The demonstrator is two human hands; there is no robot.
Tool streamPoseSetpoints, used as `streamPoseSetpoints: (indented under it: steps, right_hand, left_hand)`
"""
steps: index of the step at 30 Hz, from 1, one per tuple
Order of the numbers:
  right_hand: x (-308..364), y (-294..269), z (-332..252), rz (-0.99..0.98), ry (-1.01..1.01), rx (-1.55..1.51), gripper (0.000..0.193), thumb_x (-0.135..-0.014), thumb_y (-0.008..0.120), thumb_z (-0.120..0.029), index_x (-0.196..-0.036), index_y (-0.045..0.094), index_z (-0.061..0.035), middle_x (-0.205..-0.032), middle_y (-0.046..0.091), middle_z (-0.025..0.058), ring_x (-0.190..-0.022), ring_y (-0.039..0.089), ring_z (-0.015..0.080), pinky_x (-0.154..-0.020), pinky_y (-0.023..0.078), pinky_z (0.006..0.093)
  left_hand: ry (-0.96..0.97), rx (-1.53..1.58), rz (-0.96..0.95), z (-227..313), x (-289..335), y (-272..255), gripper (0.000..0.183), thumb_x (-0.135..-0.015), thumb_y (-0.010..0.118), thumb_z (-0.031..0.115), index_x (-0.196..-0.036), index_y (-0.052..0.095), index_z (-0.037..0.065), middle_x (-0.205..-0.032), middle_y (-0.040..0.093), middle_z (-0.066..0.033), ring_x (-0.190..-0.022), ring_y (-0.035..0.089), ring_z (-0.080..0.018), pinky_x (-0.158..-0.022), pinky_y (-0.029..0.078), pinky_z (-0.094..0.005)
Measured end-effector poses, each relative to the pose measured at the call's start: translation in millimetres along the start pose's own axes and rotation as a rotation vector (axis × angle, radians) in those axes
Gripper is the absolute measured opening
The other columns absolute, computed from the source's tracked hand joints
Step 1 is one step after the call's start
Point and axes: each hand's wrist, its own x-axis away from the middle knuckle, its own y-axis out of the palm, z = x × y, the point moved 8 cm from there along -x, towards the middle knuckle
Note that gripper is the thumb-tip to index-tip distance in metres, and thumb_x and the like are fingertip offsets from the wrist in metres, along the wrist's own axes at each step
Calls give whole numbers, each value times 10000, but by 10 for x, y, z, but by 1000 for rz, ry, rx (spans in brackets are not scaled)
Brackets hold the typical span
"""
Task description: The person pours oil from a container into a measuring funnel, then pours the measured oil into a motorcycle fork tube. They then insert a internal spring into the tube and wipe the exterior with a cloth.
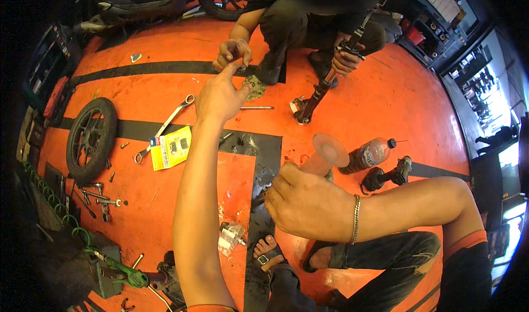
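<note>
My left hand (pixel 219 94) is stretched out to the far middle, thumb apart from the fingers. Its fingertips meet a co-worker's hand (pixel 234 53), beside a small dark piece (pixel 242 68) too small to name. My right hand (pixel 308 202), a chain bracelet at its wrist, is closed round a translucent plastic tube-like piece with a wide round rim (pixel 330 150); its lower end is hidden in my fist. The co-worker's other hand (pixel 347 56) holds a dark fork leg (pixel 319 94) slanting down to the floor.
Right of my fist stand a bottle of dark liquid (pixel 372 155) and a black part (pixel 388 174). To the left lie a wheel (pixel 92 139), a large ring spanner (pixel 165 127), a yellow packet (pixel 172 148) and several small tools (pixel 102 199). A plastic bag (pixel 231 237) lies near my foot.
</note>
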Motion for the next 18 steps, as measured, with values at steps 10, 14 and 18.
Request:
streamPoseSetpoints:
  steps: [10,14,18]
  right_hand:
    - [1,-11,8,13,7,8,111,-781,654,-172,-769,653,-62,-752,618,23,-771,618,179,-743,422,322]
    - [-15,-8,-21,2,-6,9,110,-788,651,-174,-770,653,-65,-760,620,22,-768,613,177,-743,423,323]
    - [-13,0,-13,-1,6,11,107,-796,650,-178,-777,657,-73,-765,619,21,-770,610,177,-749,424,328]
  left_hand:
    - [11,130,47,20,170,99,577,-900,712,331,-1444,551,228,-877,733,-106,-862,715,-322,-747,540,-475]
    - [43,299,155,-109,427,195,520,-907,706,305,-1386,606,129,-830,717,-105,-767,705,-290,-705,539,-436]
    - [21,500,56,14,836,347,319,-938,681,189,-1232,693,64,-807,697,-99,-675,653,-217,-655,518,-371]
